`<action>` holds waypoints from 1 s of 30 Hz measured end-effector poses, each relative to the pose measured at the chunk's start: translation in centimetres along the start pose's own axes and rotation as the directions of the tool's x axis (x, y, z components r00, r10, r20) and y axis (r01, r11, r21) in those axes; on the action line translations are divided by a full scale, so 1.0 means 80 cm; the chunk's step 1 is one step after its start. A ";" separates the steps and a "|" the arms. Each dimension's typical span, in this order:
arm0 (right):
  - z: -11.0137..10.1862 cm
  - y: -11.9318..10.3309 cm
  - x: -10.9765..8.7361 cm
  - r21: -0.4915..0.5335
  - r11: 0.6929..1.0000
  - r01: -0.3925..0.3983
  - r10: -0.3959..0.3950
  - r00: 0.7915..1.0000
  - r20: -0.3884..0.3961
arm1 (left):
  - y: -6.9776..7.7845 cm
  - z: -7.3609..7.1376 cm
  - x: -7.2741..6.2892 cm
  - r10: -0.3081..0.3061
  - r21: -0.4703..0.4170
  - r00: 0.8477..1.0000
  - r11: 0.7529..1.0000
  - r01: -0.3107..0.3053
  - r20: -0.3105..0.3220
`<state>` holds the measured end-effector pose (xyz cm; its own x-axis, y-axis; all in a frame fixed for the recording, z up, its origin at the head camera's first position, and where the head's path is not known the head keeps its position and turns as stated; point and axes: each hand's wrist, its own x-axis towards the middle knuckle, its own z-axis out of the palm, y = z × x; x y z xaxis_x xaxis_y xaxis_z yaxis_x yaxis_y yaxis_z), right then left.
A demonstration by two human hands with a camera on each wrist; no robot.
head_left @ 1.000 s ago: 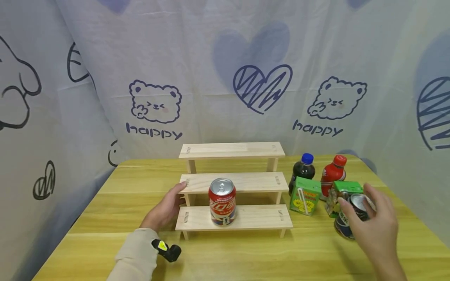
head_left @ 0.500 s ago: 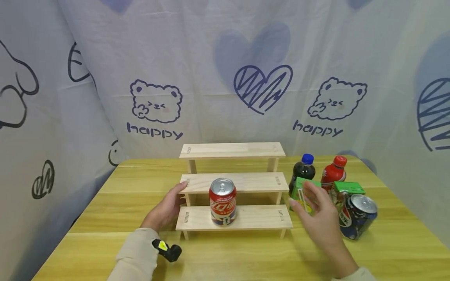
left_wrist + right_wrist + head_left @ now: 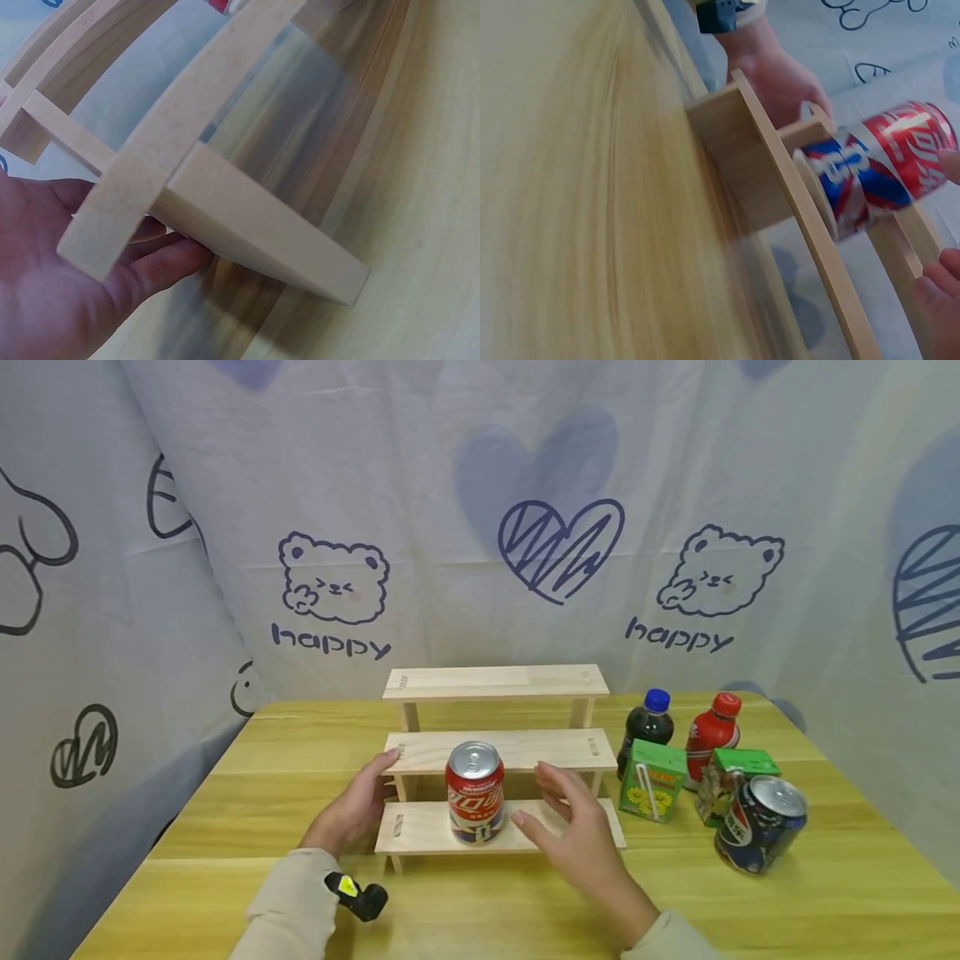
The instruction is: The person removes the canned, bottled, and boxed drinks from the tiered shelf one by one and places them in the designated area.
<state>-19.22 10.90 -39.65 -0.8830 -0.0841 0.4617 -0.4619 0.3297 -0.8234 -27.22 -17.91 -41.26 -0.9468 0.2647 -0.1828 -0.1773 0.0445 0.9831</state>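
A three-tier wooden step shelf point(image 3: 543, 745) stands on the table in the head view. My left hand point(image 3: 354, 806) holds its left side at the middle tier; in the left wrist view the fingers point(image 3: 176, 264) curl round behind the wooden frame. On the lowest tier, left of its middle, a red cola can point(image 3: 475, 802) stands upright. My right hand point(image 3: 583, 833) is just right of this can, over the tier, thumb and fingers spread apart with nothing between them. Its fingertips point(image 3: 941, 281) show beside the can in the right wrist view.
Right of the shelf stand a dark bottle with a blue cap point(image 3: 648, 727), a red bottle point(image 3: 712, 735), a green drink carton with a straw point(image 3: 652, 781), a second green carton point(image 3: 738, 764) and a dark blue cola can point(image 3: 761, 827). A printed curtain point(image 3: 450, 610) hangs behind.
My right hand has left the dark blue can and swung left, past the green carton, to beside the red can. The left hand and the shelf stay where they were.
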 end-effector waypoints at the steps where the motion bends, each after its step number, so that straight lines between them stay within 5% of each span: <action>1: 0.006 -0.001 0.000 0.012 1.000 0.005 -0.005 1.000 0.003 | 0.000 0.000 0.000 -0.001 0.003 1.000 1.000 0.001 -0.002; 11: 0.047 -0.013 0.009 0.065 0.998 -0.018 0.014 0.998 0.056 | 0.000 0.000 -0.001 -0.002 0.010 1.000 1.000 0.002 0.004; 30: 0.061 -0.018 0.020 0.039 0.999 -0.013 0.013 1.000 -0.001 | -0.003 -0.003 0.002 -0.001 0.024 1.000 1.000 0.001 -0.004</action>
<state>-20.38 5.72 -39.36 -0.8888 -0.0790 0.4515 -0.4535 0.2943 -0.8413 -27.37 -18.10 -41.50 -0.9479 0.2605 -0.1835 -0.1717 0.0676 0.9828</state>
